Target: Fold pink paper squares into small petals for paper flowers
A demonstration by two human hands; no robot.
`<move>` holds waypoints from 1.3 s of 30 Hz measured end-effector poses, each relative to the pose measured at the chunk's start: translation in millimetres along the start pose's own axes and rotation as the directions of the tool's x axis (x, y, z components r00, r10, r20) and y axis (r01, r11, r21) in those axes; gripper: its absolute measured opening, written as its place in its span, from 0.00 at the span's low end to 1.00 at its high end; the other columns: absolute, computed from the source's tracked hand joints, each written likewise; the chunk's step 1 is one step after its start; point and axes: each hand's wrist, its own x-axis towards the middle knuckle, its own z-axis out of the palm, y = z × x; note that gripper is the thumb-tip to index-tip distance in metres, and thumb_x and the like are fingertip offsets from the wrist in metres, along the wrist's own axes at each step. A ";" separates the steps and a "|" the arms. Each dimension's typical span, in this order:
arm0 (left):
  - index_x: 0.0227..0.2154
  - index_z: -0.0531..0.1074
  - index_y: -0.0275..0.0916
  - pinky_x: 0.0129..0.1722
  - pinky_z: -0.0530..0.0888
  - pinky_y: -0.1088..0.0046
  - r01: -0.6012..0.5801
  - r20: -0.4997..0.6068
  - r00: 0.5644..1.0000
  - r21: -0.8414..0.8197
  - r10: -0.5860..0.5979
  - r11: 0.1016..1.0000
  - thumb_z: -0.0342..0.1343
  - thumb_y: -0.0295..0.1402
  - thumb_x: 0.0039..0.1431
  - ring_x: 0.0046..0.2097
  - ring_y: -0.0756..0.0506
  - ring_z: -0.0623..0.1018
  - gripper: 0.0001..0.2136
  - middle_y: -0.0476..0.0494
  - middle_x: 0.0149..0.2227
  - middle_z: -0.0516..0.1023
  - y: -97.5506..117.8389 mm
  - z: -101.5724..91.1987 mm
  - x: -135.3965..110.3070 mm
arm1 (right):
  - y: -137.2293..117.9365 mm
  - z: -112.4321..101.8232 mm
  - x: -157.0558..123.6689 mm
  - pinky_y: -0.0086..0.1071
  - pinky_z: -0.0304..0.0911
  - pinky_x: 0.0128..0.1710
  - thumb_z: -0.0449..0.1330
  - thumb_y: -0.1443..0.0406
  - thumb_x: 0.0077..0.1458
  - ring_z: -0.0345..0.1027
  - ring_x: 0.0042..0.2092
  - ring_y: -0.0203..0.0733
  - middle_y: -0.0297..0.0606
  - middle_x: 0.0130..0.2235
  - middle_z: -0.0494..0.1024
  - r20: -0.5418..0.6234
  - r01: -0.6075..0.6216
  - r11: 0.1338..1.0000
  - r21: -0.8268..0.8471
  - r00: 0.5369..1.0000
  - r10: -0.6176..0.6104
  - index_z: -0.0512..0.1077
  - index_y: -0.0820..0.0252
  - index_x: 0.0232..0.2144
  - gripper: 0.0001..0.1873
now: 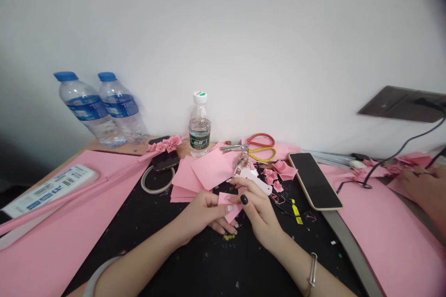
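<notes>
A small folded piece of pink paper (232,215) is held between my two hands above the black table top. My left hand (205,213) pinches its left side, thumb on top and fingers beneath. From the right, my right hand (257,211) grips the paper's other edge with thumb and fingers. Just beyond the hands lies a stack of square pink paper sheets (212,168). Scissors (258,147) with one red and one yellow handle rest behind them. Several small folded pink paper flowers (273,175) lie right of my right hand.
A small water bottle (200,130) and two larger blue-capped bottles (116,106) stand by the wall. A phone (314,181) lies at right, a tape roll (158,190) at left. Large pink sheets (101,222) flank both sides. Another person's hand (423,190) is at far right, near a cable.
</notes>
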 end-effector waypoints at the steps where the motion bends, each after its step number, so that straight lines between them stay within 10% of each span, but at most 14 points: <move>1: 0.27 0.75 0.31 0.25 0.72 0.79 0.001 -0.004 1.000 -0.011 -0.001 1.000 0.57 0.40 0.51 0.29 0.45 0.81 0.14 0.38 0.28 0.81 0.9 0.1 -0.3 | -0.4 -0.3 -0.4 0.40 0.58 0.48 0.44 0.59 0.61 0.62 0.48 0.45 0.41 0.49 0.68 0.009 -0.002 1.000 0.007 1.000 0.002 0.74 0.56 0.35 0.20; 17: 0.27 0.76 0.31 0.28 0.73 0.75 -0.051 0.102 0.994 0.089 0.042 0.995 0.57 0.39 0.50 0.27 0.45 0.80 0.13 0.39 0.25 0.81 0.9 -1.0 1.5 | 4.2 2.9 3.2 0.31 0.61 0.34 0.50 0.57 0.58 0.64 0.37 0.41 0.39 0.36 0.68 -0.063 -0.136 0.972 0.190 0.987 0.150 0.67 0.58 0.32 0.12; 25: 0.25 0.76 0.32 0.29 0.74 0.76 -0.066 0.157 0.987 0.136 0.045 0.989 0.55 0.33 0.52 0.28 0.47 0.79 0.09 0.41 0.24 0.80 1.1 -0.1 -0.9 | 11.1 1.6 6.4 0.26 0.44 0.20 0.48 0.67 0.57 0.46 0.22 0.31 0.26 0.19 0.51 0.272 -0.231 0.973 0.025 0.938 0.215 0.51 0.58 0.16 0.18; 39: 0.25 0.76 0.32 0.29 0.73 0.76 -0.023 0.244 0.970 0.121 -0.007 0.992 0.55 0.35 0.53 0.28 0.47 0.79 0.10 0.41 0.26 0.80 -0.5 -5.3 -0.5 | 9.5 0.1 3.9 0.26 0.44 0.21 0.49 0.66 0.57 0.46 0.23 0.31 0.26 0.20 0.52 0.380 -0.251 0.968 0.012 0.897 0.228 0.54 0.59 0.18 0.16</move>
